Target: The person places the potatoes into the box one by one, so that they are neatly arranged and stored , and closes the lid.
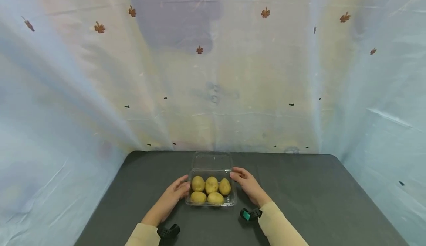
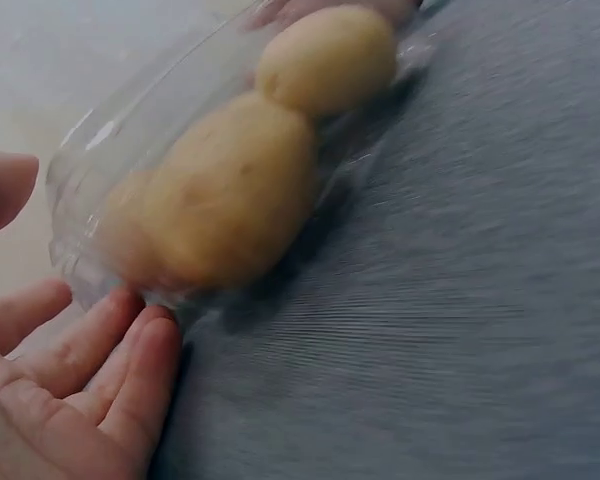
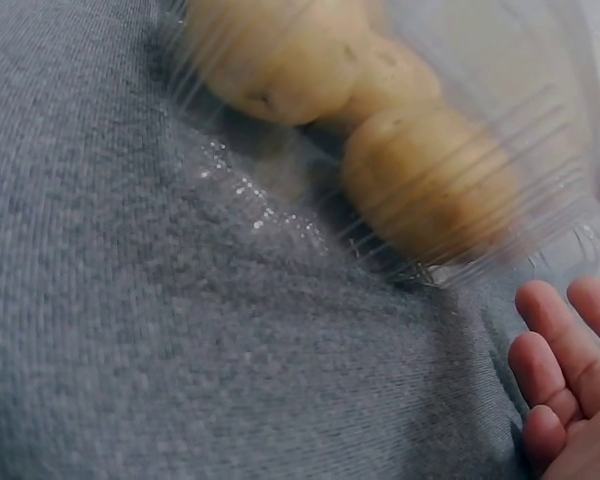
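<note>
A clear plastic clamshell box (image 1: 232, 201) sits on the dark table with its lid (image 1: 212, 161) raised at the back. Several yellow potatoes (image 1: 212, 185) lie inside in two rows. At the box's left side is my left hand (image 1: 172, 195), fingers extended and fingertips right at the wall. My right hand (image 1: 247, 184) has its fingertips by the back right corner, near the hinge. The left wrist view has the left fingers (image 2: 140, 370) loosely spread beside the box. Relaxed right fingers (image 3: 545, 370) appear just off the ribbed wall in the right wrist view.
The dark grey table (image 1: 299, 194) has rounded far corners. A pale patterned sheet (image 1: 233, 72) hangs behind it and along both sides. Black bands (image 1: 168, 232) are on both wrists, below cream sleeves (image 1: 279, 224).
</note>
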### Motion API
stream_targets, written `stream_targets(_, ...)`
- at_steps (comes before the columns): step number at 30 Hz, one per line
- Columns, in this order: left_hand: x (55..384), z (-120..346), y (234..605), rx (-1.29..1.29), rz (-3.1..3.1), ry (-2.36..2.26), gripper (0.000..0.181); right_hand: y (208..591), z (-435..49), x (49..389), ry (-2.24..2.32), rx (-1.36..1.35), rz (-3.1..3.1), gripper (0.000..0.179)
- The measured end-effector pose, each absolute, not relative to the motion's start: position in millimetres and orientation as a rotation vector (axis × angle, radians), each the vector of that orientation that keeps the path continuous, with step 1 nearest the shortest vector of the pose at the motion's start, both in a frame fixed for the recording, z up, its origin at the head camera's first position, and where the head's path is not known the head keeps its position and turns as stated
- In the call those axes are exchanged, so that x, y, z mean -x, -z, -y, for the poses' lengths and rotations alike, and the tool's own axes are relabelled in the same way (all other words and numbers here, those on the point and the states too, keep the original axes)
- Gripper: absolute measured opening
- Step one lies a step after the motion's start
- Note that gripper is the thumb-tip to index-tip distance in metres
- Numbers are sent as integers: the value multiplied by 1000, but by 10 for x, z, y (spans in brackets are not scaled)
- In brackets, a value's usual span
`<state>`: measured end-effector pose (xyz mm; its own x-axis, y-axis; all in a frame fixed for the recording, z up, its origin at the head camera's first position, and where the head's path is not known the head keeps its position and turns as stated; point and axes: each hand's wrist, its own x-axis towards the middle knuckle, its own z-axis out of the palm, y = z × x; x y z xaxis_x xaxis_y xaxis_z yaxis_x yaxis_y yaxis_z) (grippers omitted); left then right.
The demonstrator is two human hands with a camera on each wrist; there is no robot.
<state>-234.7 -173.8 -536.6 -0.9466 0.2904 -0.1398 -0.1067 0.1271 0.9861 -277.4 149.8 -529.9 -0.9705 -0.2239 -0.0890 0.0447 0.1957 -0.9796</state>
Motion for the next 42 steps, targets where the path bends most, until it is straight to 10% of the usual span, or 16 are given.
stream_targets(42, 2570, 1676, 5346, -169, -2119, -1862, 58, 5295, -1444, 2727, 1847, 178, -2320, 57)
